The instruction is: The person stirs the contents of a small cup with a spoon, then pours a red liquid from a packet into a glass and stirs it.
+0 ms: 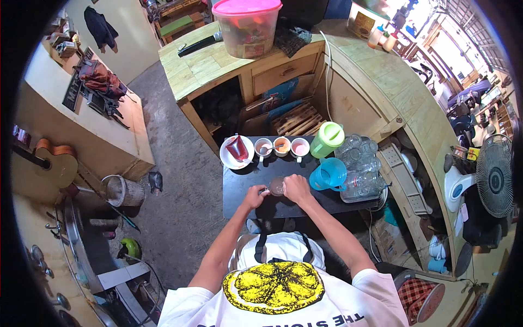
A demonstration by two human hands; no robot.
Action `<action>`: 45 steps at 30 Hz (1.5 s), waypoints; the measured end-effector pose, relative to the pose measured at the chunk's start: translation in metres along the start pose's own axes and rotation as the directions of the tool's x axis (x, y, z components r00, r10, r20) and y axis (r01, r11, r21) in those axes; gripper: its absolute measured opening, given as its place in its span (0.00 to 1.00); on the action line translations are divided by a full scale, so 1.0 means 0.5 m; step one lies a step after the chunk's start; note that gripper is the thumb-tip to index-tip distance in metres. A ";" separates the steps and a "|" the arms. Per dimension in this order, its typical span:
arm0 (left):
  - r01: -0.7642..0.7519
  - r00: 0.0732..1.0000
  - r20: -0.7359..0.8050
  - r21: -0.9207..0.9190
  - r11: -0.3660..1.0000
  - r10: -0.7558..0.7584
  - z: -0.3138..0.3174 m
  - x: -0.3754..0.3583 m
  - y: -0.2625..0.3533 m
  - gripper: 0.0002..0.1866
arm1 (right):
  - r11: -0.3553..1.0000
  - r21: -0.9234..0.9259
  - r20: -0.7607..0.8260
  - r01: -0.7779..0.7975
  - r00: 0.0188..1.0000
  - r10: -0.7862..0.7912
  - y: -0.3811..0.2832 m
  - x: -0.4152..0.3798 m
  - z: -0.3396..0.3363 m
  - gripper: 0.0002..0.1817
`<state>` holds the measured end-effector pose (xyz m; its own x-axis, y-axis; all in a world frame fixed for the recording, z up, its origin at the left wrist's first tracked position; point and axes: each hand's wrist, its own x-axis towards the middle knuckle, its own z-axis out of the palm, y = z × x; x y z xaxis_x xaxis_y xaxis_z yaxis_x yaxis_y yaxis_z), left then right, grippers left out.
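In the head view, my right hand (297, 189) is wrapped round the side of a small round glass (277, 186) over the black table (234, 191). My left hand (254, 197) is closed just left of the glass, its fingers pinching something small and thin that I cannot make out. Beyond my hands stand a white bowl (224, 157) with a red packet (238, 148) in it and three white cups (263, 147) with spoons in some. To the right are a blue pitcher (328, 173) and a green lidded pitcher (327, 139).
Several clear glass jars (362, 182) crowd the table's right end. Behind it curves a wooden counter (256, 68) with open shelves, carrying a pink-lidded tub (245, 32). A fan (494, 174) stands at the right. On the left floor are a bucket (124, 192) and a green gas cylinder (131, 249).
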<state>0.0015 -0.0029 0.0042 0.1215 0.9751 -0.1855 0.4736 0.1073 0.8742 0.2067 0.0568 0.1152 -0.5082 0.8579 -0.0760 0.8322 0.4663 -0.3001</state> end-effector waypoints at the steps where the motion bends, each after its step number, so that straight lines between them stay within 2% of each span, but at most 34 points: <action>1: 0.002 1.000 -0.004 -0.003 1.000 -0.002 0.002 -0.001 -0.002 0.10 | 0.999 0.050 -0.001 0.009 1.000 -0.009 0.000 -0.004 0.000 0.13; 4: 0.011 1.000 -0.028 -0.006 1.000 -0.011 0.008 -0.004 -0.006 0.09 | 0.983 0.181 -0.006 0.029 1.000 -0.028 -0.009 -0.018 0.005 0.13; 7: 0.017 1.000 -0.023 -0.007 1.000 -0.017 0.005 -0.002 -0.001 0.09 | 0.965 0.260 -0.204 0.037 0.979 0.018 -0.014 -0.022 0.012 0.12; 10: 0.028 0.999 -0.018 -0.016 0.999 -0.028 0.005 -0.004 0.004 0.08 | 0.985 0.172 -0.185 -0.032 0.981 0.064 -0.012 -0.019 0.012 0.12; 13: -0.003 0.999 -0.046 -0.008 1.000 0.003 0.016 -0.007 -0.001 0.09 | 0.994 0.107 -0.082 -0.020 0.996 0.029 -0.016 -0.027 0.017 0.13; 16: -0.008 0.998 -0.055 0.004 1.000 0.008 0.018 -0.005 -0.010 0.09 | 0.990 0.143 0.011 0.011 1.000 -0.013 -0.023 -0.026 0.017 0.13; 19: -0.004 0.999 -0.048 0.006 1.000 0.004 0.020 -0.006 -0.006 0.09 | 0.981 0.191 -0.132 0.014 0.991 0.011 -0.024 -0.011 0.019 0.12; 28: -0.026 0.995 -0.098 0.014 1.000 0.027 0.023 -0.008 -0.011 0.08 | 0.985 0.155 -0.179 -0.070 0.979 0.097 -0.016 -0.050 0.028 0.11; 32: 0.000 0.994 -0.105 0.001 1.000 0.000 0.026 -0.011 0.001 0.08 | 0.989 0.151 -0.148 -0.004 0.989 0.027 -0.040 -0.051 0.035 0.12; 34: 0.010 0.995 -0.099 -0.005 1.000 -0.010 0.023 -0.010 0.007 0.08 | 0.987 0.162 -0.169 0.019 0.986 0.009 -0.053 -0.046 0.040 0.12; 40: 0.038 0.997 -0.062 0.010 0.999 -0.038 0.013 -0.011 0.018 0.08 | 0.999 0.040 -0.289 0.021 0.957 -0.008 -0.030 -0.010 0.040 0.12; 43: 0.032 0.997 -0.069 0.006 0.999 -0.031 0.015 -0.008 0.008 0.08 | 0.996 -0.005 -0.191 0.089 0.978 -0.088 -0.013 -0.020 0.032 0.09; 45: 0.020 0.998 -0.065 0.001 1.000 -0.020 0.022 -0.005 0.003 0.08 | 0.990 0.062 -0.143 0.127 0.983 -0.117 -0.012 -0.030 0.028 0.09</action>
<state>0.0116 -0.0074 0.0008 0.0549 0.9833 -0.1736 0.4766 0.1270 0.8699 0.2062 0.0382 0.1048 -0.5647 0.8196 0.0964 0.7458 0.5568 -0.3658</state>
